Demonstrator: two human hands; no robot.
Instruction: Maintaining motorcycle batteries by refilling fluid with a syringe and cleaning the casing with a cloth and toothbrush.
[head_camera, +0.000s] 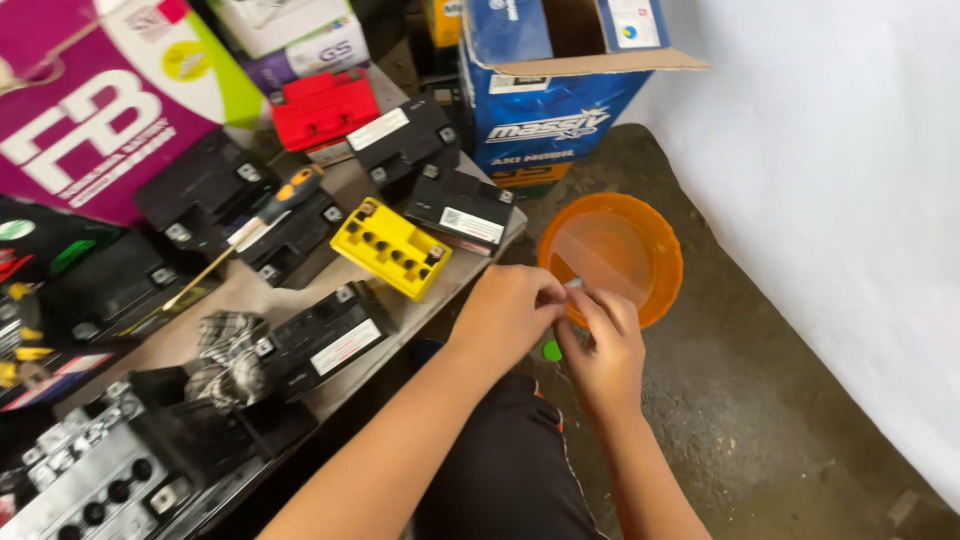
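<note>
My left hand (505, 312) and my right hand (603, 352) meet in front of me, fingertips pinched together on a small pale object (573, 285). They hover over the near rim of an orange plastic bowl (615, 252) standing on the dark floor. What the small object is cannot be made out. A green dot-like piece (551, 351) lies on the floor between my hands.
A low board (420, 300) on my left carries several black batteries, a yellow battery (391, 248), a red one (324, 108), an orange-handled screwdriver (262, 217) and a checked rag (226, 352). A blue cardboard box (545, 95) stands behind the bowl. A white wall (830, 200) runs along the right.
</note>
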